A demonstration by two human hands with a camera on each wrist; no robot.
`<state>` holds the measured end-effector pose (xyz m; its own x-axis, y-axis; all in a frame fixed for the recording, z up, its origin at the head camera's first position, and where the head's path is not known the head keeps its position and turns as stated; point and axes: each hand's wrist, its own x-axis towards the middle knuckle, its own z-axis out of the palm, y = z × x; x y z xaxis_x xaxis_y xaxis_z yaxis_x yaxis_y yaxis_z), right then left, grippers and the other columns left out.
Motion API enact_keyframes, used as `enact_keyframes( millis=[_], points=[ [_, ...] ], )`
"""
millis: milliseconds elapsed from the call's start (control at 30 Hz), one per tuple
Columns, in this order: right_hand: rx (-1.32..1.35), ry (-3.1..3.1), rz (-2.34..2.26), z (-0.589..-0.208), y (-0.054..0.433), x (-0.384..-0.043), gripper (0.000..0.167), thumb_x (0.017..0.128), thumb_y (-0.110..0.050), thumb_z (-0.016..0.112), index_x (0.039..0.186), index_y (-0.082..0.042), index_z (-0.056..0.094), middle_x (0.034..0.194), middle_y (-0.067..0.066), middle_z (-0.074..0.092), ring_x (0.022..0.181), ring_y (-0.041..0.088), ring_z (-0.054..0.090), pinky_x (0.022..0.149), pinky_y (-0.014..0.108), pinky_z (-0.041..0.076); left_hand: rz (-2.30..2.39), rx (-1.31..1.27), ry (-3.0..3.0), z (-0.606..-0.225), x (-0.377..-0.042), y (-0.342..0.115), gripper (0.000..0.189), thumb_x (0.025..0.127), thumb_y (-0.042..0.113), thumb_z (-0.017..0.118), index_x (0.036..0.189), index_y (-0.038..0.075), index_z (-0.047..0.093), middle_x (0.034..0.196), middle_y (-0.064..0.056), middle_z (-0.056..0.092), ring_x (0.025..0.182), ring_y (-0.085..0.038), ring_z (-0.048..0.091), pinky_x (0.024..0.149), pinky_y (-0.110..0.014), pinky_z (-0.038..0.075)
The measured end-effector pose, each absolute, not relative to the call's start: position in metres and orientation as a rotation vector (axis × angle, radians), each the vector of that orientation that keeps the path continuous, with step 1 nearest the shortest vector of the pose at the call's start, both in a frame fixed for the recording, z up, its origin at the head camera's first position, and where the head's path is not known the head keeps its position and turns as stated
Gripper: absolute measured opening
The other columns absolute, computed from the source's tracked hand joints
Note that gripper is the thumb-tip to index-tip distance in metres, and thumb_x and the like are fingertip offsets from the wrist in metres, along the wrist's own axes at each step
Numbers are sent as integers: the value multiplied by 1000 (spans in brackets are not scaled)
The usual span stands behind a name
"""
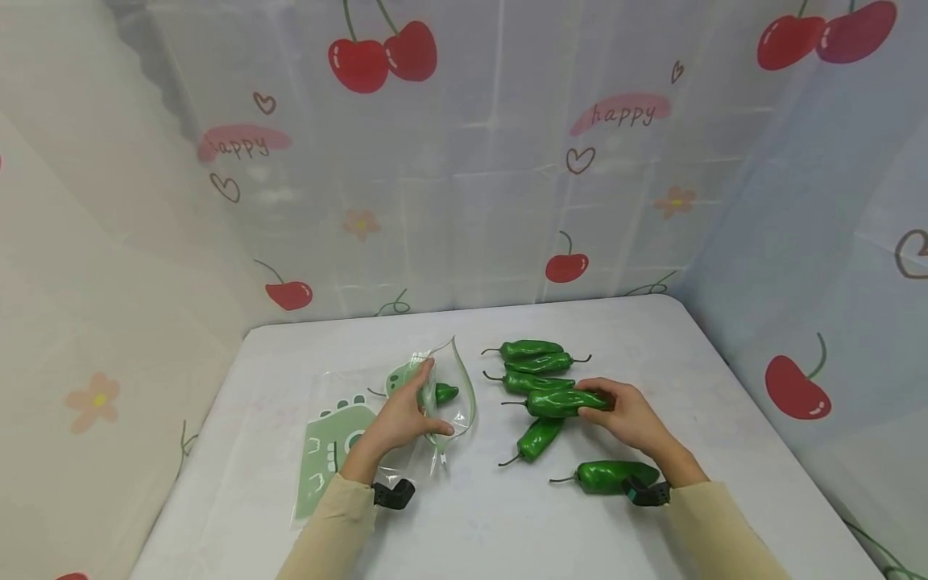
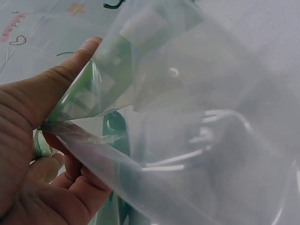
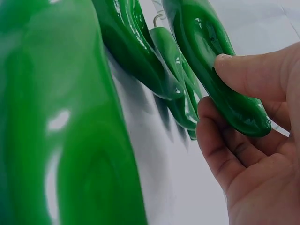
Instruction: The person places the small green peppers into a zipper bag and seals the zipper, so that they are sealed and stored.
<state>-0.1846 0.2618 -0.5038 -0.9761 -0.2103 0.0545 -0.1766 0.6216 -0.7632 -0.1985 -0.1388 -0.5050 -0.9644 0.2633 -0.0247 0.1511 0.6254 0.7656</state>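
My left hand (image 1: 400, 415) grips the mouth of a clear zip bag (image 1: 460, 415), thumb and fingers spread apart at its edge. Inside that bag a green pepper (image 1: 445, 393) shows through the film. In the left wrist view the bag's clear film (image 2: 225, 93) hides part of the fingers. My right hand (image 1: 629, 415) pinches another green chili pepper (image 1: 551, 403) by its tip end, thumb on top; the right wrist view shows this pepper (image 3: 201, 51) between thumb and fingers. A large pepper (image 3: 70, 117) fills the left of that view.
Several loose green peppers (image 1: 536, 382) lie behind the right hand, one (image 1: 539, 439) slants below it, and another (image 1: 612, 477) lies under the right wrist. A flat bag with a green cartoon print (image 1: 326, 451) lies on the white table (image 1: 464, 532). Printed curtains surround the table.
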Motion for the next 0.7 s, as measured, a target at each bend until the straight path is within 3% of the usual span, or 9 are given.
enact_keyframes(
  millis=[200, 467, 700],
  points=[
    [-323, 2777, -1327, -502, 258, -186, 37, 92, -15, 79, 127, -13, 70, 132, 10, 69, 117, 26, 64, 94, 40, 54, 1265, 353, 2704, -505, -199, -138, 130, 64, 33, 100, 166, 18, 22, 172, -7, 20, 155, -34, 27, 123, -53, 29],
    [-297, 2756, -1367, -503, 253, -187, 37, 92, -15, 77, 129, -13, 69, 134, 12, 67, 122, 30, 63, 100, 50, 52, 1266, 366, 2703, -505, -200, -137, 129, 64, 32, 99, 166, 18, 22, 172, -8, 20, 156, -34, 25, 123, -53, 28],
    [-298, 2766, -1382, -501, 249, -187, 36, 93, -15, 78, 128, -13, 69, 133, 12, 67, 121, 29, 63, 100, 48, 52, 1268, 369, 2692, -504, -200, -136, 129, 64, 33, 99, 166, 19, 21, 172, -7, 20, 156, -34, 26, 123, -54, 28]
  ],
)
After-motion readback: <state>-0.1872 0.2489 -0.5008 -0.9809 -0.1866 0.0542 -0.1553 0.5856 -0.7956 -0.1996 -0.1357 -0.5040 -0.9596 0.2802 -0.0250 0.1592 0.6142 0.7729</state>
